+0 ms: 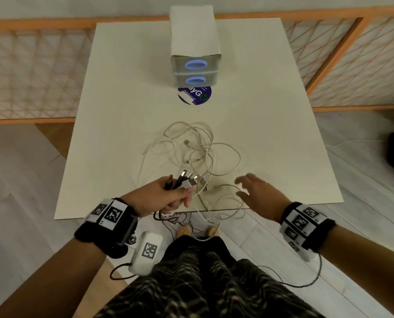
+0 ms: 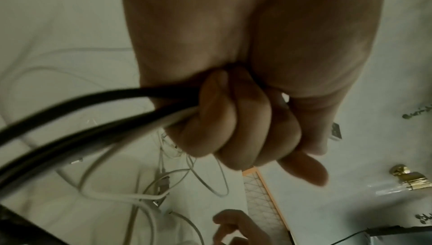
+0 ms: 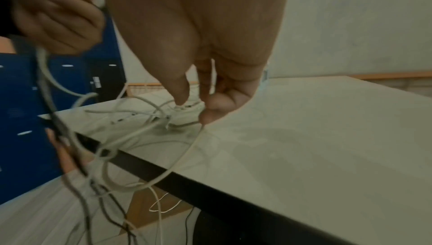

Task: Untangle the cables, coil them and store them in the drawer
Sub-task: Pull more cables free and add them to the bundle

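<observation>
step in hand: untangling, by my reading; nothing is coiled yet and both drawers look closed.
left hand: the left hand hovers over the near edge of the worktop, fingers curled tight round a bunch of plug ends, black leads and pale ones together.
right hand: the right hand is just beside it to the right, palm down, fingers spread and relaxed, holding nothing; the fingertips point down at a pale loop on the surface, and whether they touch it i cannot tell.
cables: the pale cables lie in a loose knot mid-worktop, some loops spilling over the near edge and hanging toward the floor.
drawer unit: the small drawer unit stands at the far end, well apart from the tangle, a round sticker just in front of it.
next move: likely picking one strand with the free hand and drawing it clear while the bunch is held firm; pulling hard could tighten the knot.
</observation>
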A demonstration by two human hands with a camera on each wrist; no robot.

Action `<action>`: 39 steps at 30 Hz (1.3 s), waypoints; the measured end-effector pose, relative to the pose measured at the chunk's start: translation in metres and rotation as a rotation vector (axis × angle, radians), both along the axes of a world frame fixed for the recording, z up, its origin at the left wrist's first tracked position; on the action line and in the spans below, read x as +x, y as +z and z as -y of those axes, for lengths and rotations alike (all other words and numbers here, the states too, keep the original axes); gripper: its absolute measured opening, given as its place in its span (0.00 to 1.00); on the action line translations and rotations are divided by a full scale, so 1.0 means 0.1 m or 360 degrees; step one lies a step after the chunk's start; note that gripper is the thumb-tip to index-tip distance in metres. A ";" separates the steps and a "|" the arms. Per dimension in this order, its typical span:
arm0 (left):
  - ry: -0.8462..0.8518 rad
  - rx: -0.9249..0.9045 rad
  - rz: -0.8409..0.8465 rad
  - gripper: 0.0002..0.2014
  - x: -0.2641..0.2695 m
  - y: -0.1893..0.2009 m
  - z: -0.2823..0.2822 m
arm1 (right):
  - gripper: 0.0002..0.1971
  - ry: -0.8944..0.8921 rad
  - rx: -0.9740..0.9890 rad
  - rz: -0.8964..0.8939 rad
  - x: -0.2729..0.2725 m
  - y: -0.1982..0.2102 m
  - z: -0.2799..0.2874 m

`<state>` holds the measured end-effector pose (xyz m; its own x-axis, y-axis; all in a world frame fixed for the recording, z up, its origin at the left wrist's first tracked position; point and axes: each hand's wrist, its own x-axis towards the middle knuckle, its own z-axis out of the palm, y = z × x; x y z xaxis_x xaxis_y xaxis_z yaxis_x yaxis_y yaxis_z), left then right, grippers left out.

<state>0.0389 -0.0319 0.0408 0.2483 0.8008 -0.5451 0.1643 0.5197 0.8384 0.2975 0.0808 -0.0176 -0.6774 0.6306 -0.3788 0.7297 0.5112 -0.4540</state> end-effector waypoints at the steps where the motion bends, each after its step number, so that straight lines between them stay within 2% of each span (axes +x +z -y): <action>1: -0.0047 -0.0017 -0.0005 0.18 0.01 0.02 0.01 | 0.19 -0.0131 -0.0068 0.0101 -0.05 -0.07 -0.03; 2: -0.0082 -0.0019 -0.0015 0.19 0.02 0.02 0.02 | 0.19 -0.0201 -0.0144 0.0206 -0.10 -0.14 -0.05; 4: -0.0039 -0.0005 -0.0031 0.21 0.03 0.01 0.02 | 0.07 -0.0248 -0.0264 0.0368 -0.19 -0.23 -0.03; 6: 0.0149 -0.0004 0.0017 0.22 0.01 -0.04 0.00 | 0.09 -0.0277 -0.0332 0.0322 -0.21 -0.22 -0.01; 9: 0.0535 -0.0095 0.0196 0.21 -0.04 -0.14 -0.05 | 0.10 -0.0567 -0.0646 -0.0058 -0.20 -0.05 0.02; 12: 0.0728 -0.0182 0.0307 0.21 -0.01 -0.19 -0.13 | 0.07 -0.0729 -0.0756 -0.0660 -0.26 0.27 0.13; 14: 0.0685 -0.0155 0.0347 0.19 0.08 -0.16 -0.21 | 0.04 -0.0660 -0.0673 -0.0950 -0.35 0.49 0.25; 17: 0.0610 -0.0149 0.0499 0.18 0.23 -0.04 -0.33 | 0.03 -0.0405 -0.0467 -0.1070 -0.49 0.68 0.37; 20: 0.0553 -0.0026 0.0500 0.17 0.34 0.03 -0.41 | 0.05 -0.0083 -0.0314 -0.1018 -0.61 0.68 0.42; 22: 0.0589 0.0060 0.0463 0.19 0.36 0.05 -0.43 | 0.03 0.0023 -0.0351 -0.0919 -0.64 0.62 0.43; 24: 0.0716 0.0048 0.0572 0.21 0.35 0.06 -0.43 | 0.09 0.0005 -0.0416 -0.0744 -0.61 0.51 0.38; 27: 0.0862 -0.0018 0.0803 0.21 0.24 0.06 -0.38 | 0.13 -0.0116 -0.0540 -0.0557 -0.47 0.33 0.30; 30: 0.0762 -0.0071 0.0793 0.19 0.10 0.06 -0.29 | 0.14 -0.0473 -0.0607 -0.0554 -0.37 0.15 0.25; 32: 0.0652 -0.0100 0.0746 0.17 0.05 0.05 -0.22 | 0.14 -0.0731 -0.0527 -0.0475 -0.40 0.06 0.20; 34: 0.0537 -0.0115 0.0752 0.17 0.04 0.05 -0.18 | 0.18 -0.0691 -0.0461 -0.0277 -0.48 -0.02 0.14; 37: 0.0429 -0.0149 0.0830 0.16 0.09 0.09 -0.19 | 0.25 -0.0392 -0.0642 0.0084 -0.69 -0.13 0.10; 39: 0.0387 -0.0168 0.0892 0.16 0.12 0.14 -0.21 | 0.25 -0.0332 -0.0703 0.0175 -0.82 -0.20 0.13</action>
<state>0.0508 -0.0108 0.0550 0.3370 0.8192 -0.4640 -0.4197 0.5719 0.7048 0.2158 0.0682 -0.0373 -0.4953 0.5116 -0.7021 0.8515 0.1258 -0.5090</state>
